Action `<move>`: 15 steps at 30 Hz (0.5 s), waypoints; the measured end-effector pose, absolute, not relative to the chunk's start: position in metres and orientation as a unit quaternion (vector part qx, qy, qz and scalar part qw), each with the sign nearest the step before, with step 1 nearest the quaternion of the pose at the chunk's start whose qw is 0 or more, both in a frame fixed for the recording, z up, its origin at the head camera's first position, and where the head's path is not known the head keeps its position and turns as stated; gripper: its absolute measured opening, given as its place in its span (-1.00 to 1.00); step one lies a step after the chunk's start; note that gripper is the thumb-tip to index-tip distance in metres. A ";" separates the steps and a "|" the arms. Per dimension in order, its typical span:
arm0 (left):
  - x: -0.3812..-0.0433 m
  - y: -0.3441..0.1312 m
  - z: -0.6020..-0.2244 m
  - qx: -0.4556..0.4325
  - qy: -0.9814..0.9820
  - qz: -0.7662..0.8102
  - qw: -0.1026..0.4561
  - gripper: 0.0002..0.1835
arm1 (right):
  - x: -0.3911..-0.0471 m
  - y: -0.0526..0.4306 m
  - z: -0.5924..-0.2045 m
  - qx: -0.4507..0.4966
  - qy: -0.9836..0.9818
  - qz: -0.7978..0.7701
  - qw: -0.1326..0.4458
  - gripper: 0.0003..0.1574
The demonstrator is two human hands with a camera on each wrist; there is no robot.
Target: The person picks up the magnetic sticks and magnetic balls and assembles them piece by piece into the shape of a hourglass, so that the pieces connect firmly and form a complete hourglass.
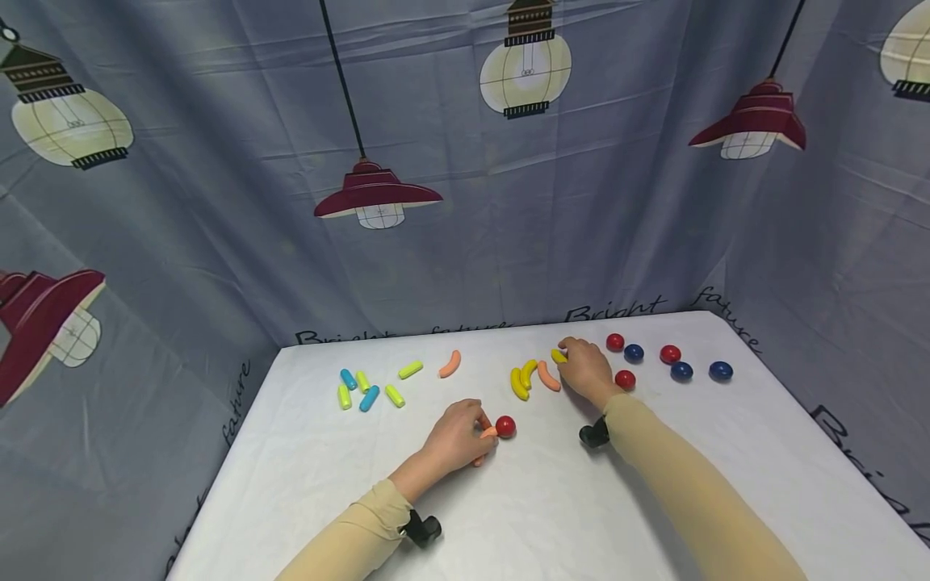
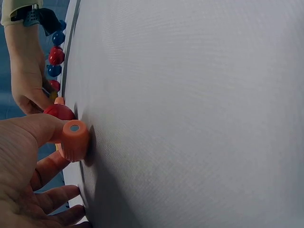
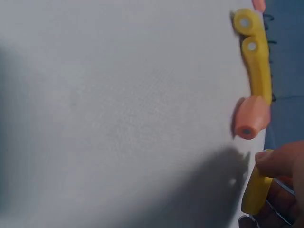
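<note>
My left hand (image 1: pixel 456 436) pinches a curved orange sausage-shaped piece (image 2: pixel 75 142) between thumb and fingers, low over the white cloth. The piece has a small grey disc in its end. A glossy red ball (image 1: pixel 505 427) sits right at the fingertips. Farther back, my right hand (image 1: pixel 585 371) pinches a yellow banana-shaped piece (image 3: pixel 257 192) between thumb and fingers. Just left of that hand lie another orange curved piece (image 1: pixel 548 376) and two yellow banana-shaped pieces, one (image 1: pixel 519 384) touching the other (image 1: pixel 528 374).
Red and dark blue balls (image 1: pixel 681 371) lie at the back right. At the back left are several short green sticks (image 1: pixel 395 395) and two blue ones, one (image 1: pixel 369 398) nearer the front. An orange curved piece (image 1: pixel 450 364) lies alone. A patterned grey curtain (image 1: pixel 465 266) hangs behind the table.
</note>
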State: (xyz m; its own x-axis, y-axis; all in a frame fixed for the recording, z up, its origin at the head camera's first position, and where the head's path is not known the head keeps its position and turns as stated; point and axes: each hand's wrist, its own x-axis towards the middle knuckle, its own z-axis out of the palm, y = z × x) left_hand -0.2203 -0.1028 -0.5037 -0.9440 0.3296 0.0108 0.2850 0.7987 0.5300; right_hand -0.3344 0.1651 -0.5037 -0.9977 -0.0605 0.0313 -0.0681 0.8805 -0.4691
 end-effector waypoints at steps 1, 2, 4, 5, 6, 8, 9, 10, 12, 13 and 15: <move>-0.220 -0.102 -0.503 0.162 0.947 0.273 0.042 -0.86 | -0.333 0.166 -0.503 0.035 -0.968 0.246 0.010 -0.45; -0.220 -0.102 -0.503 0.162 0.947 0.273 0.042 -0.86 | -0.331 0.167 -0.501 0.037 -0.967 0.251 0.013 -0.45; -0.220 -0.102 -0.502 0.162 0.947 0.274 0.044 -0.86 | -0.327 0.168 -0.496 0.046 -0.964 0.262 0.018 -0.45; -0.220 -0.102 -0.502 0.162 0.947 0.274 0.045 -0.87 | -0.324 0.169 -0.494 0.053 -0.962 0.267 0.021 -0.46; -0.219 -0.102 -0.501 0.161 0.947 0.274 0.047 -0.87 | -0.320 0.170 -0.492 0.057 -0.960 0.272 0.022 -0.46; -0.220 -0.102 -0.501 0.162 0.947 0.275 0.048 -0.87 | -0.314 0.170 -0.487 0.068 -0.957 0.281 0.019 -0.45; -0.220 -0.102 -0.501 0.163 0.946 0.274 0.049 -0.87 | -0.310 0.171 -0.485 0.075 -0.955 0.286 0.014 -0.45; -0.220 -0.102 -0.501 0.164 0.946 0.274 0.049 -0.87 | -0.306 0.171 -0.485 0.079 -0.954 0.288 0.010 -0.45; -0.220 -0.102 -0.502 0.165 0.947 0.273 0.048 -0.87 | -0.296 0.171 -0.484 0.085 -0.951 0.297 -0.006 -0.45; -0.220 -0.102 -0.502 0.166 0.947 0.272 0.047 -0.87 | -0.291 0.171 -0.484 0.090 -0.950 0.299 -0.013 -0.46; -0.220 -0.102 -0.502 0.166 0.947 0.272 0.049 -0.87 | -0.279 0.171 -0.486 0.098 -0.947 0.306 -0.031 -0.51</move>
State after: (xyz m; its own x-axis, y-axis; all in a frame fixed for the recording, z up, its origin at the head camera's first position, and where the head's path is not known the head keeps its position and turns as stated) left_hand -0.2202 -0.1017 -0.5024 -0.9405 0.3398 -0.0018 0.2871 0.7972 0.5310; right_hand -0.2793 0.1708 -0.4858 -0.9788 -0.2048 0.0019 -0.1672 0.7939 -0.5846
